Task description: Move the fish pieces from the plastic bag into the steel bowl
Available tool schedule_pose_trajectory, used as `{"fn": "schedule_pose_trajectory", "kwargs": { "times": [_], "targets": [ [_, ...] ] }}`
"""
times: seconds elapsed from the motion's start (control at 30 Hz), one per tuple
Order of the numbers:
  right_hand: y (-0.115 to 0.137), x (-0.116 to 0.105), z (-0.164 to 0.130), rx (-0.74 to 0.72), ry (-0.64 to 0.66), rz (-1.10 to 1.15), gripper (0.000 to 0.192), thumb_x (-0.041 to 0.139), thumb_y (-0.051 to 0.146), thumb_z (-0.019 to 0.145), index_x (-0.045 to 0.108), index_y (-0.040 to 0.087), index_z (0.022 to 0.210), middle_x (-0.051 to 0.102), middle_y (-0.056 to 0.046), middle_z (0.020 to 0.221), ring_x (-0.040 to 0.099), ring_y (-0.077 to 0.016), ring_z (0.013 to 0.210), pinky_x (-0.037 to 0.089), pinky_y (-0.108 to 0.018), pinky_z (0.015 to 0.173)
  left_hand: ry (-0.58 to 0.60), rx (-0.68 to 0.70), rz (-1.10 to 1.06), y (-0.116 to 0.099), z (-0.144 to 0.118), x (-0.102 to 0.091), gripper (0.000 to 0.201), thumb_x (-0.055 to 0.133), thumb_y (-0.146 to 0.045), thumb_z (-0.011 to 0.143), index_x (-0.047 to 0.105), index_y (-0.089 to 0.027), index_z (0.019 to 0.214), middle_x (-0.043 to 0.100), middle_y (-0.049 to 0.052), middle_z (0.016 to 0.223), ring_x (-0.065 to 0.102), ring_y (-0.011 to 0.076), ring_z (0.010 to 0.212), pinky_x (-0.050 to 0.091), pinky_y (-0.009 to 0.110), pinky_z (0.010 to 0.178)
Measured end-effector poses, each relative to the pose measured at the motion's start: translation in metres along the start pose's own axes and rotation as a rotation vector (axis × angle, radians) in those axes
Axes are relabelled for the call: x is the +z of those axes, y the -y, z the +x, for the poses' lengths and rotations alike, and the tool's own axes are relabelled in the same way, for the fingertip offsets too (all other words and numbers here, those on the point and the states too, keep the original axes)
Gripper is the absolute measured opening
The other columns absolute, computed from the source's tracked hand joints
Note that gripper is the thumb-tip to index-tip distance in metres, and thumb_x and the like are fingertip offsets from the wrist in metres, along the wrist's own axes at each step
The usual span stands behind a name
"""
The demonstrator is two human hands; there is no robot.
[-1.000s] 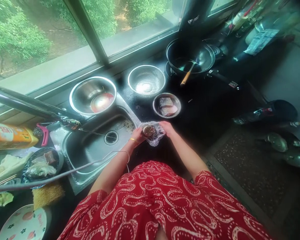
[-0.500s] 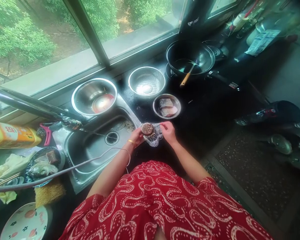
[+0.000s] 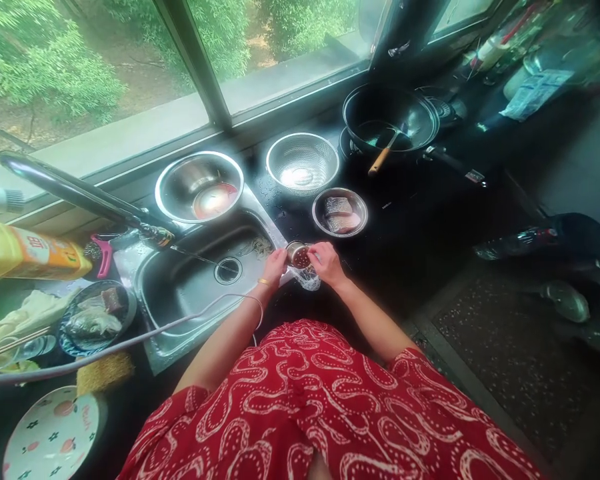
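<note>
So the clear wrap (image 3: 309, 280) now hangs below the small jar (image 3: 299, 256) (lid bare), left hand (image 3: 276, 265) and right hand (image 3: 326, 261) both clamped on it.

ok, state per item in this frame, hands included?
left hand: grip on the small cup
right hand: grip on the cup's clear plastic wrap
small cup: held at the sink's edge, top uncovered, dark contents
plastic wrap: hangs below the cup
faucet: no water visible
colander: upright, empty
small bowl: holds fish pieces
wok: spatula inside
</note>
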State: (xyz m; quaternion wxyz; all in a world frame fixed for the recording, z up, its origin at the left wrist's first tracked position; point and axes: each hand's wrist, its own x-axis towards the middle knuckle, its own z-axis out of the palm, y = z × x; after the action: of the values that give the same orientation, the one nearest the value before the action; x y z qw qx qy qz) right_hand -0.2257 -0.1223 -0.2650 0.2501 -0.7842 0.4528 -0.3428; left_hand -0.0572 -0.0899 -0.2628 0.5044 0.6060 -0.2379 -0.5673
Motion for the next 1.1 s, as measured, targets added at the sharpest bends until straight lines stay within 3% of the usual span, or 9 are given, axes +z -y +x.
{"fn": "schedule_pose_trajectory", "kwargs": {
  "times": [0.13, 0.23, 0.37, 0.47, 0.53, 0.67, 0.83, 1.0, 1.1],
  "targets": [
    [-0.008, 0.007, -0.009, 0.070, 0.076, 0.001, 0.016, 0.046, 0.021, 0.086, 0.059, 0.018, 0.078, 0.062, -0.008, 0.081, 0.053, -0.0213, 0.081, 0.043, -0.035, 0.080, -0.048, -0.017, -0.038, 0.002, 0.003, -0.004, 0.032, 0.061, -0.036, 0.084, 0.045, -0.017, 0.064, 0.039, -0.007, 0.046, 0.030, 0.0032, 0.037, 0.018, 0.017, 0.038],
    [-0.006, 0.010, -0.016, 0.104, 0.050, 0.051, 0.016, 0.049, 0.024, 0.086, 0.062, 0.017, 0.090, 0.064, -0.010, 0.088, 0.055, -0.0224, 0.086, 0.045, -0.036, 0.084, -0.080, -0.059, -0.062, 0.004, 0.005, -0.006, 0.028, 0.058, -0.031, 0.085, 0.045, -0.017, 0.065, 0.038, -0.008, 0.045, 0.030, 0.0031, 0.036, 0.018, 0.017, 0.038],
    [0.005, 0.013, -0.016, 0.102, -0.020, 0.125, 0.037, 0.060, 0.034, 0.081, 0.059, 0.018, 0.114, 0.061, -0.011, 0.112, 0.053, -0.0246, 0.107, 0.040, -0.040, 0.099, -0.066, -0.126, -0.129, 0.006, 0.004, -0.001, 0.027, 0.062, -0.030, 0.082, 0.045, -0.017, 0.066, 0.038, -0.008, 0.046, 0.028, 0.0023, 0.035, 0.018, 0.018, 0.038],
    [0.008, 0.017, -0.009, 0.260, -0.028, 0.210, 0.045, 0.063, 0.034, 0.076, 0.058, 0.018, 0.118, 0.060, -0.012, 0.112, 0.056, -0.0234, 0.102, 0.044, -0.039, 0.094, -0.033, -0.165, -0.148, 0.009, 0.002, 0.003, 0.029, 0.066, -0.033, 0.080, 0.045, -0.017, 0.068, 0.035, -0.010, 0.043, 0.025, 0.0020, 0.033, 0.015, 0.018, 0.038],
    [0.005, 0.020, -0.005, 0.348, -0.019, 0.272, 0.040, 0.061, 0.034, 0.078, 0.061, 0.017, 0.115, 0.063, -0.011, 0.106, 0.059, -0.0209, 0.094, 0.047, -0.036, 0.089, -0.025, -0.183, -0.159, 0.010, 0.000, 0.005, 0.031, 0.068, -0.034, 0.078, 0.044, -0.018, 0.069, 0.034, -0.010, 0.042, 0.024, 0.0015, 0.033, 0.014, 0.018, 0.038],
    [-0.004, 0.022, 0.001, 0.349, 0.015, 0.369, 0.025, 0.052, 0.031, 0.084, 0.070, 0.019, 0.096, 0.069, -0.008, 0.102, 0.062, -0.0184, 0.096, 0.045, -0.032, 0.092, -0.061, -0.217, -0.164, 0.015, -0.001, 0.003, 0.030, 0.067, -0.032, 0.079, 0.043, -0.018, 0.068, 0.032, -0.011, 0.040, 0.024, 0.0017, 0.032, 0.013, 0.018, 0.038],
    [-0.008, 0.024, 0.003, 0.483, 0.057, 0.384, 0.021, 0.049, 0.026, 0.084, 0.070, 0.020, 0.086, 0.072, -0.005, 0.094, 0.064, -0.0169, 0.088, 0.047, -0.030, 0.087, -0.102, -0.177, -0.150, 0.020, 0.002, -0.006, 0.030, 0.064, -0.029, 0.080, 0.042, -0.018, 0.064, 0.033, -0.010, 0.041, 0.025, 0.0018, 0.033, 0.014, 0.017, 0.037],
    [-0.001, 0.022, 0.007, 0.363, 0.091, 0.403, 0.022, 0.055, 0.032, 0.082, 0.067, 0.020, 0.097, 0.068, -0.004, 0.091, 0.060, -0.0153, 0.078, 0.047, -0.028, 0.080, -0.129, -0.116, -0.084, 0.023, 0.006, -0.011, 0.021, 0.059, -0.029, 0.082, 0.048, -0.017, 0.069, 0.036, -0.009, 0.042, 0.027, 0.0028, 0.032, 0.016, 0.017, 0.037],
    [0.001, 0.021, 0.010, 0.303, 0.118, 0.316, 0.014, 0.056, 0.029, 0.080, 0.064, 0.020, 0.087, 0.064, -0.003, 0.083, 0.057, -0.0155, 0.075, 0.046, -0.028, 0.078, -0.149, -0.075, -0.038, 0.023, 0.007, -0.011, 0.021, 0.059, -0.028, 0.082, 0.049, -0.017, 0.068, 0.038, -0.009, 0.043, 0.027, 0.0029, 0.032, 0.017, 0.018, 0.036]
  ]
}}
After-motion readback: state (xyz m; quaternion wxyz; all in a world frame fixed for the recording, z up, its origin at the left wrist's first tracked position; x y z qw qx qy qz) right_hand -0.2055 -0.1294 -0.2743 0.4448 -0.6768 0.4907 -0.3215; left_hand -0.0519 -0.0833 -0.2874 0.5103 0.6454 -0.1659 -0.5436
